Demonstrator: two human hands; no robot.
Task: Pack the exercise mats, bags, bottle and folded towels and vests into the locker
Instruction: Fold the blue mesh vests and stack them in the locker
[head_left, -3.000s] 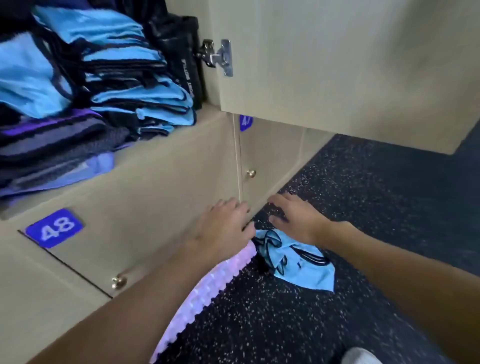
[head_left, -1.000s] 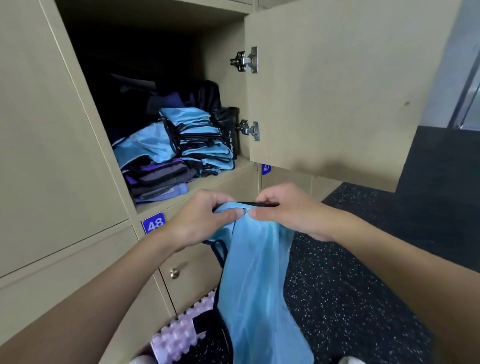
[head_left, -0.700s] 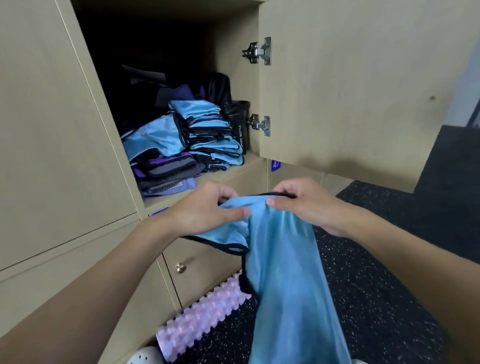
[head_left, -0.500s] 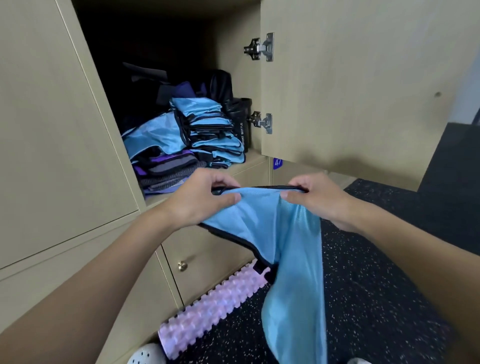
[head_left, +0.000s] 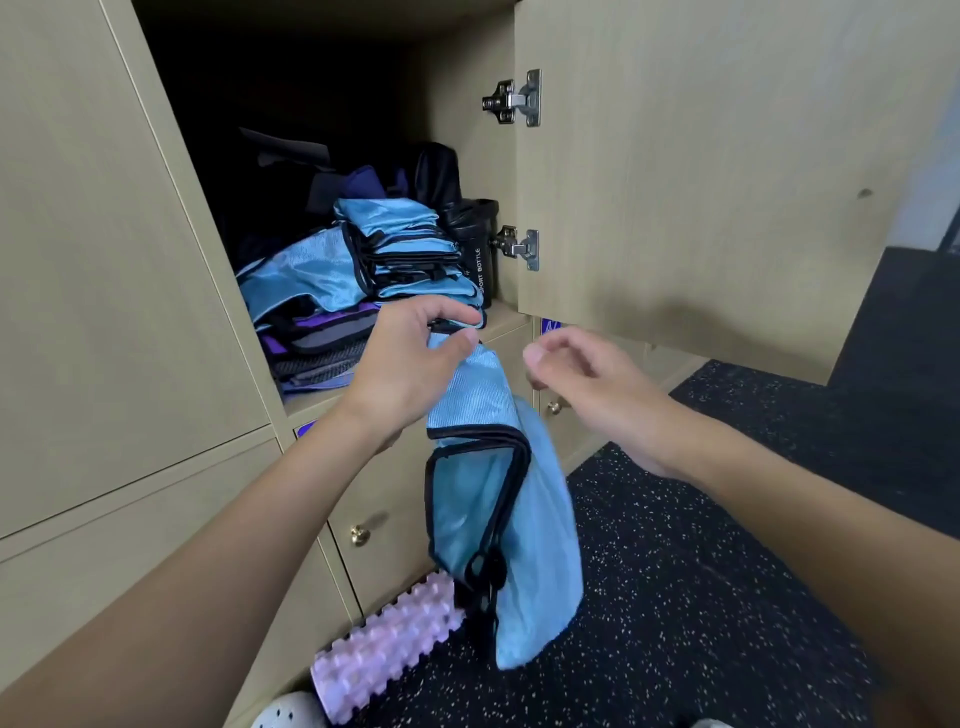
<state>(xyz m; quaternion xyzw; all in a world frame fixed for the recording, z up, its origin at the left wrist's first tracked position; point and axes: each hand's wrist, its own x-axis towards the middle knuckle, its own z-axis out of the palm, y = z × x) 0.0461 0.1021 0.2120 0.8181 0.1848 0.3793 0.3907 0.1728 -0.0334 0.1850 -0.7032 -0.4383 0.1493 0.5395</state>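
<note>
Wall of beige lockers (head_left: 104, 260) on the left, one door (head_left: 701, 156) swung open above dark speckled floor (head_left: 727, 571). In the open locker (head_left: 462, 104): folded vests (head_left: 405, 244) stacked on towels (head_left: 322, 338), black bottle (head_left: 480, 249) upright beside them. In front, hanging vest (head_left: 498, 519) pinched at its top by left hand (head_left: 410, 364) fingers. Rolled pink mat (head_left: 384, 644) on the floor against the lockers. Right hand (head_left: 587, 384) just beside the vest, fingers loosely curled, holding nothing.
</note>
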